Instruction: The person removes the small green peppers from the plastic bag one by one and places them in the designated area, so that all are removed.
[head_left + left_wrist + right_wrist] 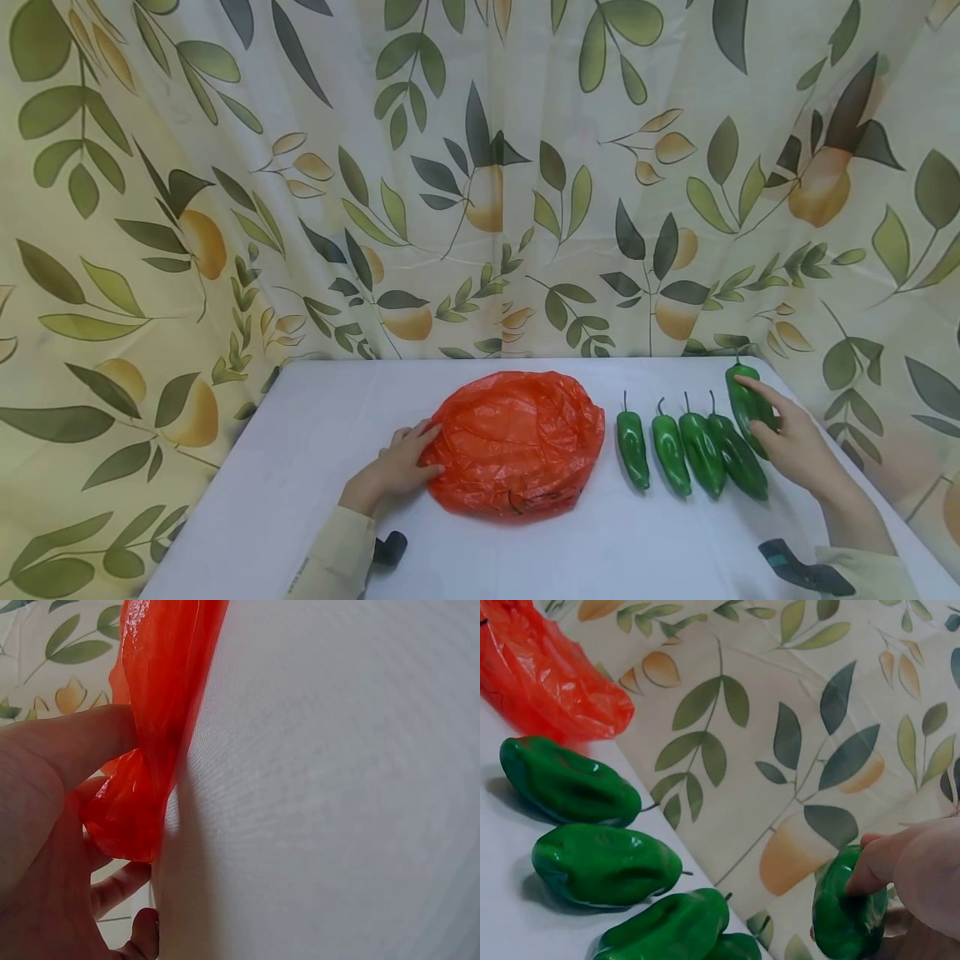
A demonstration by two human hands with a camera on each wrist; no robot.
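Observation:
My right hand (798, 442) grips a green pepper (742, 392) at the right end of a row of green peppers. In the right wrist view, thumb and fingers close round that held pepper (847, 907). A red plastic bag (517, 446) lies crumpled in the middle of the table. My left hand (401, 462) is at its left edge, and in the left wrist view a fold of the bag (127, 810) sits between thumb and fingers. Several other peppers (632, 448) lie side by side between the bag and my right hand, stems pointing to the back.
A white-covered table (337, 408) carries everything. Behind it and at both sides hangs a curtain (465, 250) printed with leaves and fruit. Dark wrist straps (806, 571) show near the sleeves.

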